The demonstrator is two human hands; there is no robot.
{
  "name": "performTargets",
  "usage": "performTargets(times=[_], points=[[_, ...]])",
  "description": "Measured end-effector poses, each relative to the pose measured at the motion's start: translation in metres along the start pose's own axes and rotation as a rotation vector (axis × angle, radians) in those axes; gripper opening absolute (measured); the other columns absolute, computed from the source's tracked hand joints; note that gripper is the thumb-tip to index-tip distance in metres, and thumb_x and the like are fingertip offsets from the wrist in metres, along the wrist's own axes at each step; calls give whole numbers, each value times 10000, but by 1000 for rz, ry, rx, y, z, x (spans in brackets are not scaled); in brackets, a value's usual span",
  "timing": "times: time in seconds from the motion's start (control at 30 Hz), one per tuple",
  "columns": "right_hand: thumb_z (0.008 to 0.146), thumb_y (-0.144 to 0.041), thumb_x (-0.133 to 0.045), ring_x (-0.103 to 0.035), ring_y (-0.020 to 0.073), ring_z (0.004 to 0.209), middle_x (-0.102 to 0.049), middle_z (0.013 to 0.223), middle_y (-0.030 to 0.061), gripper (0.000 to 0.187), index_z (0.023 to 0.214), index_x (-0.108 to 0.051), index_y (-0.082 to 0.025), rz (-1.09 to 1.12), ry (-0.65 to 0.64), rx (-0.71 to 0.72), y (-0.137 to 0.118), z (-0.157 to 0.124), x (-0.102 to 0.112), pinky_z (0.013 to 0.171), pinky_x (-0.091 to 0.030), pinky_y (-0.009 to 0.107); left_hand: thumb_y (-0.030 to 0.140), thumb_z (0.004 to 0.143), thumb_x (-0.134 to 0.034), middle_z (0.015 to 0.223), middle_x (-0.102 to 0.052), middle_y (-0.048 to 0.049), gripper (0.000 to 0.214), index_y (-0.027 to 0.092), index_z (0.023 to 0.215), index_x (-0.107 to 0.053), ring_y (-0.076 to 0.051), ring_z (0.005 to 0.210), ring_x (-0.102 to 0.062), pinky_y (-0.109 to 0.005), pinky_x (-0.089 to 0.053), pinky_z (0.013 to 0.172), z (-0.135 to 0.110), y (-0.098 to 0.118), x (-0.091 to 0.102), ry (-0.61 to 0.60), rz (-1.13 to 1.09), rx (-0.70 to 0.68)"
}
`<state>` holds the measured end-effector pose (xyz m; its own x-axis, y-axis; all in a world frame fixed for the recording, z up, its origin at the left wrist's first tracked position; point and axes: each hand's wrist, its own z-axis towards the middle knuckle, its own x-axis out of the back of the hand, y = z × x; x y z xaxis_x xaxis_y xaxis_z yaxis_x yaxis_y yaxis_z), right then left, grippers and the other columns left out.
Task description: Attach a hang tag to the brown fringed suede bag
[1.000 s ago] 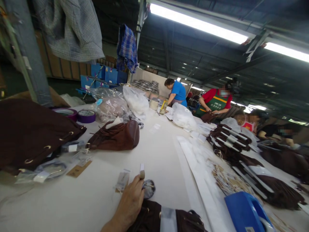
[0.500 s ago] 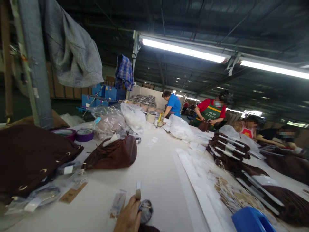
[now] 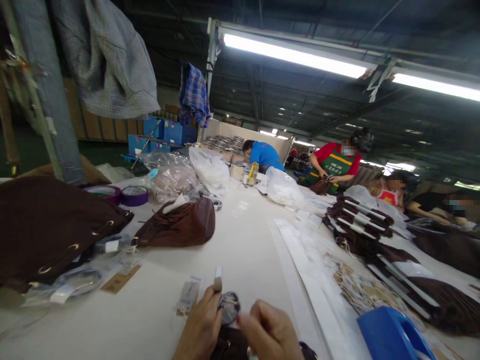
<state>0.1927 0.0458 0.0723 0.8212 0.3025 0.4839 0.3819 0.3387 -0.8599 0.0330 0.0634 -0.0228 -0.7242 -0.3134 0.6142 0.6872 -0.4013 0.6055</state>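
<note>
At the bottom middle, my left hand [image 3: 202,320] is closed on a small coiled strap [image 3: 229,306] in clear plastic, with a whitish paper strip [image 3: 218,279] sticking up from the fingers. My right hand [image 3: 270,331] is just to the right, its fingers curled in and a little blurred; what they hold, if anything, is hidden. Below both hands shows part of a dark brown bag [image 3: 228,347], mostly cut off by the frame edge. Left of my left hand lies a tag in a clear sleeve [image 3: 188,294] on the white table [image 3: 150,320].
A brown drawstring bag [image 3: 180,225] lies ahead, with a larger brown bag [image 3: 52,225] at left. Purple tape rolls [image 3: 134,196] sit behind. Stacked brown bags [image 3: 360,220], stringed tags [image 3: 352,282] and a blue plastic object [image 3: 393,332] occupy the right. Co-workers [image 3: 332,165] stand beyond.
My right hand has come into view at the bottom, beside the coiled strap. My left hand keeps its hold. The co-worker in blue has bent lower, and the view has shifted slightly.
</note>
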Motion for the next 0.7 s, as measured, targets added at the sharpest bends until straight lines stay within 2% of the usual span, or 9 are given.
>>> performTargets(times=[0.03, 0.1, 0.13, 0.17, 0.23, 0.3, 0.4, 0.53, 0.7], points=[[827, -530, -389, -429, 123, 460, -446, 469, -12, 453, 572, -569, -201, -48, 84, -77, 6, 15, -1, 448, -340, 256, 160, 818, -381, 1037, -602, -116, 266, 161, 994, -581, -212, 941, -606, -343, -533, 805, 0, 0, 0, 11, 16, -20], [780, -446, -503, -502, 141, 592, -556, 638, 28, 318, 662, -611, -171, -142, 186, -124, 17, 40, -6, 519, -380, 251, 132, 803, -387, 1080, -587, -122, 295, 151, 1040, -561, -213, 986, -592, -339, -528, 828, -1, -1, -1, 34, 43, -60], [732, -387, -571, -540, 164, 708, -601, 790, 57, 235, 770, -646, -168, -166, 193, -111, 23, 49, -8, 576, -409, 255, 114, 796, -385, 1089, -581, -123, 312, 146, 1060, -549, -208, 1000, -587, -331, -524, 837, -1, -1, -2, 43, 45, -76], [692, -319, -612, -552, 186, 829, -606, 937, 74, 243, 885, -659, -179, -168, 161, -78, 27, 57, -12, 651, -431, 263, 95, 790, -378, 1083, -581, -120, 325, 143, 1067, -541, -199, 997, -587, -316, -524, 836, -1, 0, -2, 47, 40, -87], [674, -223, -616, -537, 198, 955, -600, 1028, 64, 288, 957, -671, -220, -119, 56, -34, 33, 66, -19, 783, -426, 286, 61, 776, -358, 1026, -589, -109, 337, 138, 1051, -536, -179, 960, -597, -288, -528, 819, 0, 1, -2, 53, 16, -97], [691, -185, -590, -555, 179, 888, -626, 881, 37, 161, 803, -699, -222, -32, -7, -13, 37, 71, -27, 804, -414, 288, 41, 765, -347, 968, -591, -97, 329, 138, 1014, -539, -164, 908, -606, -272, -532, 798, 0, 3, -2, 51, -7, -85], [669, -164, -593, -536, 139, 704, -578, 684, 0, 93, 588, -630, -191, 67, 41, 3, 42, 74, -36, 683, -412, 250, 41, 766, -350, 971, -583, -95, 316, 139, 1005, -531, -164, 901, -604, -277, -534, 791, 1, 2, -4, 72, -15, -68], [629, -148, -615, -477, 112, 616, -501, 598, -33, 143, 515, -536, -185, 54, 113, 25, 47, 75, -41, 610, -378, 224, 67, 808, -334, 1053, -563, -102, 329, 149, 1075, -509, -168, 971, -582, -296, -524, 822, 0, 0, -6, 76, -33, -78], [601, -146, -634, -431, 99, 568, -449, 564, -49, 214, 488, -455, -180, 9, 186, 8, 46, 76, -42, 558, -342, 216, 86, 816, -314, 976, -585, -86, 300, 160, 1012, -530, -166, 895, -603, -298, -532, 783, 0, 3, -4, -14, -100, 33]])
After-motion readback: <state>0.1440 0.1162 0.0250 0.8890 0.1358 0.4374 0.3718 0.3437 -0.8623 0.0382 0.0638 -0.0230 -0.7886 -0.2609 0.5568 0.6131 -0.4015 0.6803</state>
